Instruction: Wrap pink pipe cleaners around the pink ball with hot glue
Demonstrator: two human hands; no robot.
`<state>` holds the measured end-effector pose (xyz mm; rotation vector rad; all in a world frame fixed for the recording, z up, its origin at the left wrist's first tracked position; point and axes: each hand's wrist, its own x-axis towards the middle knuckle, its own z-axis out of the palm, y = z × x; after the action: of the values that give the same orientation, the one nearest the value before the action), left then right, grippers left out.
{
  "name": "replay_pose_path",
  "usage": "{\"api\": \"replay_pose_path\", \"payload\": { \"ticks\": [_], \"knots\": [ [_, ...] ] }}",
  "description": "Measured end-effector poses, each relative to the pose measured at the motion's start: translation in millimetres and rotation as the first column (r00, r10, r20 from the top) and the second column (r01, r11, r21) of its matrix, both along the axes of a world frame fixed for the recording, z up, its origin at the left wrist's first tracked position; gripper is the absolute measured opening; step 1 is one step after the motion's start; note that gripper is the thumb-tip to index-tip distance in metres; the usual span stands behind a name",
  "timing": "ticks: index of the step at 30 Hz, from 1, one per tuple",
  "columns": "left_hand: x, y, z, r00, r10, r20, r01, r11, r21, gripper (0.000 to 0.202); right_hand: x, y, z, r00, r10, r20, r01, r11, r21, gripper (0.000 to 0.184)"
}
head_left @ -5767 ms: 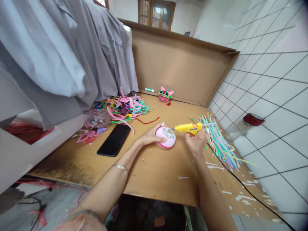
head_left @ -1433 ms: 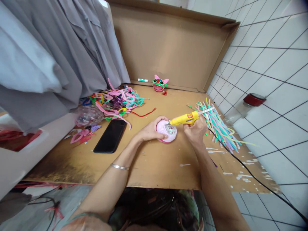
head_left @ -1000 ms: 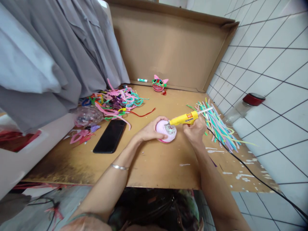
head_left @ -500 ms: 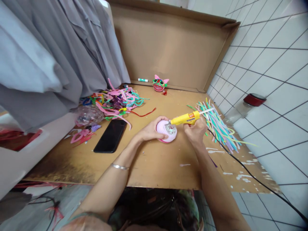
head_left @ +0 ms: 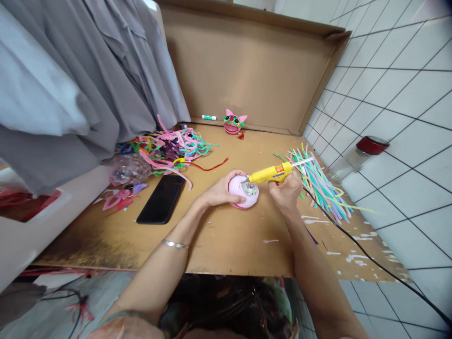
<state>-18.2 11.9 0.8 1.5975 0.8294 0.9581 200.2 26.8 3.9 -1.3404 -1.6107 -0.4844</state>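
Observation:
My left hand [head_left: 221, 191] is wrapped round a small pink round craft piece [head_left: 243, 193] with a clear middle, tilting it on the cardboard sheet [head_left: 229, 235]. My right hand [head_left: 287, 194] grips a yellow hot glue gun [head_left: 271, 173]; its nozzle touches the top of the pink piece. The gun's black cord [head_left: 356, 247] trails off to the right over the floor tiles.
A black phone [head_left: 161, 199] lies left of my hands. Behind it sit a heap of coloured pipe cleaners [head_left: 169, 149] and a clear plastic ball [head_left: 130, 169]. Straight pastel pipe cleaners [head_left: 318, 184] lie right. A pink cat-face figure [head_left: 233, 123], a marker [head_left: 209, 117], and a red-lidded jar [head_left: 356, 156] are farther off.
Since 5.8 s ago the view tilted down and the pink piece was tipped toward the gun. Over the last second both hands have hardly moved.

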Motion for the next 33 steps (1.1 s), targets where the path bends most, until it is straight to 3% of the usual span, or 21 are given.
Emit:
{"api": "replay_pose_path", "payload": {
  "ticks": [9, 23, 27, 33],
  "knots": [
    [0.7, -1.5, 3.6, 1.0, 0.017, -0.018, -0.017, 1.0, 0.0, 0.071, 0.5, 1.3, -1.0, 0.997, 0.063, -0.048, -0.065, 0.996, -0.054, 0.026],
    [0.6, -1.8, 3.6, 1.0, 0.019, -0.014, -0.019, 1.0, 0.015, 0.069, -0.6, 1.4, -1.0, 0.992, 0.043, -0.12, -0.055, 0.993, -0.105, 0.025],
    [1.0, -2.2, 4.8, 1.0, 0.021, -0.02, -0.021, 1.0, 0.002, 0.07, -2.1, 2.2, -0.8, 0.984, 0.058, -0.166, -0.087, 0.981, -0.175, 0.024],
    [-0.3, -1.0, 2.8, 0.999, 0.021, -0.027, -0.021, 1.0, 0.018, 0.07, 7.9, 12.0, 3.1, 0.959, -0.077, -0.271, -0.013, 0.949, -0.316, 0.027]
  ]
}}
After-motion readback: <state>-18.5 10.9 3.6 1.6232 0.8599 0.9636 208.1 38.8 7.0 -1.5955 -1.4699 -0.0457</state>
